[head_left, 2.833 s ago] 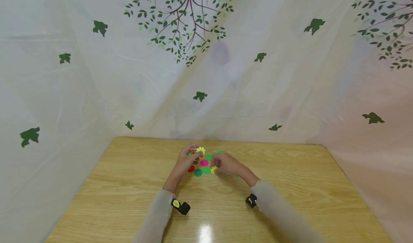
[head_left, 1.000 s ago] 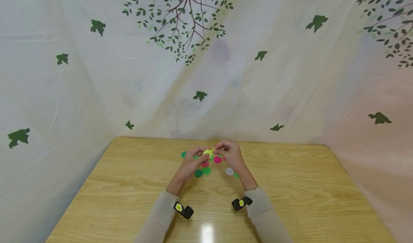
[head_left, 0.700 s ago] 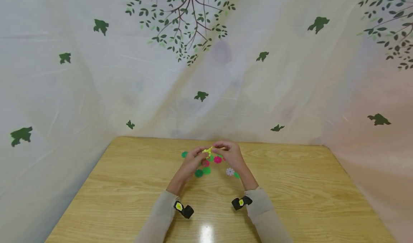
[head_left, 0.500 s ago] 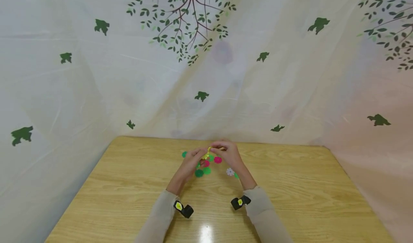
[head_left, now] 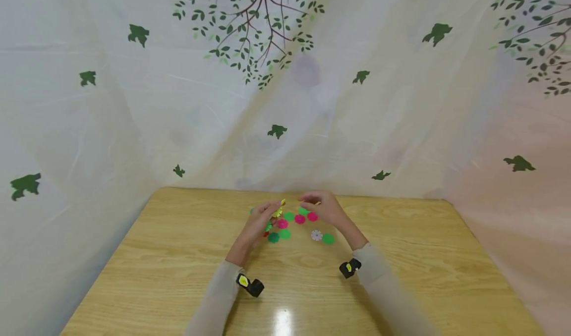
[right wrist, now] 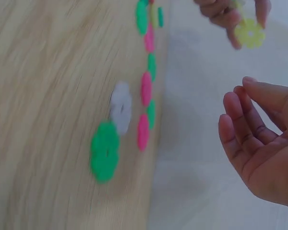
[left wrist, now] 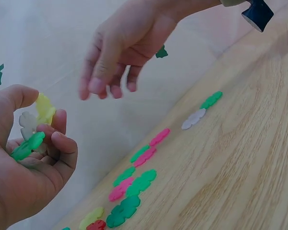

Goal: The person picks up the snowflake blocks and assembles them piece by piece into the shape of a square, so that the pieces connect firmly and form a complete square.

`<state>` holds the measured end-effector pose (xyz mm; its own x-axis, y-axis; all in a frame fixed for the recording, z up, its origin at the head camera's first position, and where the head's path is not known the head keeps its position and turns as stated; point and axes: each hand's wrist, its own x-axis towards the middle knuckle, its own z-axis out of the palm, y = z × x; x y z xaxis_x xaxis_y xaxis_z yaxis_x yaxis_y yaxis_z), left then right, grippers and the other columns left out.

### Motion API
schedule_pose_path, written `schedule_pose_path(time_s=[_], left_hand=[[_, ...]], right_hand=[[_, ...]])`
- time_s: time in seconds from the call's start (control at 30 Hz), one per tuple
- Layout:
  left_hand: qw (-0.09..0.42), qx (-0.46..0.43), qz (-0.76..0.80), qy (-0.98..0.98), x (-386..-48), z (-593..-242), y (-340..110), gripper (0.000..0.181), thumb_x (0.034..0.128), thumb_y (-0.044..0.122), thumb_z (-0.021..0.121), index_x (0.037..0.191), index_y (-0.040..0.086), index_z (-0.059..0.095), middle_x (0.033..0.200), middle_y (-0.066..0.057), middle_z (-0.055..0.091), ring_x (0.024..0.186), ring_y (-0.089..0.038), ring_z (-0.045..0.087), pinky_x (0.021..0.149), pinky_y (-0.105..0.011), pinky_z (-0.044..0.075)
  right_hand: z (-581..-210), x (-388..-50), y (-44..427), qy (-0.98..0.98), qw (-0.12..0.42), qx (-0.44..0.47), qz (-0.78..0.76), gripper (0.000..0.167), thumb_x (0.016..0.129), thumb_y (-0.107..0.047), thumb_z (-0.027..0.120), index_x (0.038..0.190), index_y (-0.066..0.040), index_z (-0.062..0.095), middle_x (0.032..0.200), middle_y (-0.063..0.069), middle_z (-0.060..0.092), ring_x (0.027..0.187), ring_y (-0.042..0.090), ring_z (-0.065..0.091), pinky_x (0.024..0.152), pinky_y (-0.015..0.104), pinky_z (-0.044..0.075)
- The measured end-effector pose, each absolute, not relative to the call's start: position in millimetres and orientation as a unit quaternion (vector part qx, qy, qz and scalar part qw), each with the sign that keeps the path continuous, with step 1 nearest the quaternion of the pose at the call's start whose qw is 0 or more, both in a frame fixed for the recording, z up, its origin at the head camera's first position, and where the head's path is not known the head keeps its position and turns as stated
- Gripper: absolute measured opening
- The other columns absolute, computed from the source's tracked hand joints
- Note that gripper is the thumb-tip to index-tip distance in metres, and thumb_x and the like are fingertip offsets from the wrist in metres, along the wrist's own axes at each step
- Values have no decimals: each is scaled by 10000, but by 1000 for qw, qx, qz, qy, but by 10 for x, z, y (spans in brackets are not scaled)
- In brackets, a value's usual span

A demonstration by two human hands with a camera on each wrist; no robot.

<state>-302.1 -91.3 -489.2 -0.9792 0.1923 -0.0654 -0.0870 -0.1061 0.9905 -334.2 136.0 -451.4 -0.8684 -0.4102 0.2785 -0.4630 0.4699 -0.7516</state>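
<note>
My left hand (left wrist: 26, 158) holds a small cluster of joined flower-shaped discs above the table: a yellow disc (left wrist: 44, 109) pinched at the top, a whitish one (left wrist: 28, 123) and a green one (left wrist: 29, 146). In the right wrist view, a yellow disc (right wrist: 250, 33) shows its face between the left fingers. My right hand (right wrist: 266, 139) is raised to the right of the cluster, apart from it, fingers loosely bent with nothing between them. In the head view, the right hand (head_left: 325, 208) hangs over the far side of the loose discs.
Loose discs lie on the wooden table (head_left: 401, 256): several pink (head_left: 282, 224) and green (head_left: 327, 239), a pale lilac one (head_left: 316, 235), plus a red (left wrist: 97, 225) and a yellow one (left wrist: 92, 216) near the left hand. Behind the table hangs a printed cloth (head_left: 200, 142).
Both hands were together at the yellow discs; the right hand has let go and moved right. The left hand has shifted slightly left with the cluster.
</note>
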Motion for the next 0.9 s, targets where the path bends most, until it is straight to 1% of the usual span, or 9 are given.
schedule_pose_path(time_s=[0.03,0.1,0.2,0.3,0.43,0.53,0.67,0.9], left_hand=[[92,39,745,660,-3023,-4890,-917,401,1054,346,558,1261,16,656,818,21,492,685,-113,417,671,-272,379],[92,37,750,654,-3028,-4888,-922,411,1056,338,556,1279,2,638,816,23,514,675,-102,421,643,-252,380],[96,33,760,642,-3029,-4884,-922,422,1060,321,546,1300,-21,605,825,14,551,655,-79,435,587,-203,383],[101,30,768,632,-3025,-4876,-926,437,1068,297,521,1352,-33,556,882,-18,589,651,-67,452,560,-173,391],[96,31,772,627,-3023,-4872,-922,436,1073,263,496,1378,-47,513,952,-63,611,659,-71,462,580,-174,415],[90,31,773,627,-3024,-4877,-917,421,1070,245,493,1374,-45,511,972,-80,616,661,-72,458,590,-180,418],[90,30,773,627,-3028,-4886,-916,430,1061,250,506,1396,-19,521,979,-78,618,659,-67,460,598,-183,422],[102,46,761,639,-3026,-4893,-934,484,1065,310,513,1423,-14,539,909,-23,595,647,-60,435,572,-175,390]], right_hand=[[-4529,-3367,1395,-864,28,252,436,169,944,-49,706,1078,47,747,987,176,757,861,224,688,773,289,561],[-4569,-3417,1463,-876,21,249,413,143,929,-34,716,1040,48,755,942,168,755,820,190,672,745,257,552],[-4617,-3475,1548,-884,-1,251,395,126,901,3,722,1001,74,750,879,189,737,764,177,650,685,236,540],[-4655,-3511,1594,-887,-34,250,388,150,874,20,733,1005,92,738,842,195,712,735,172,626,628,237,517],[-4716,-3555,1608,-895,-70,237,370,197,859,-4,774,1033,80,735,814,151,699,701,135,593,589,234,481],[-4758,-3577,1602,-904,-87,217,357,215,852,-32,798,1041,51,741,812,116,698,696,127,589,603,234,474],[-4797,-3589,1594,-915,-93,197,340,206,845,-68,817,1020,14,746,833,86,686,731,140,587,635,247,473],[-4827,-3583,1576,-921,-86,192,329,161,836,-31,814,949,22,713,824,98,663,753,167,577,670,273,484]])
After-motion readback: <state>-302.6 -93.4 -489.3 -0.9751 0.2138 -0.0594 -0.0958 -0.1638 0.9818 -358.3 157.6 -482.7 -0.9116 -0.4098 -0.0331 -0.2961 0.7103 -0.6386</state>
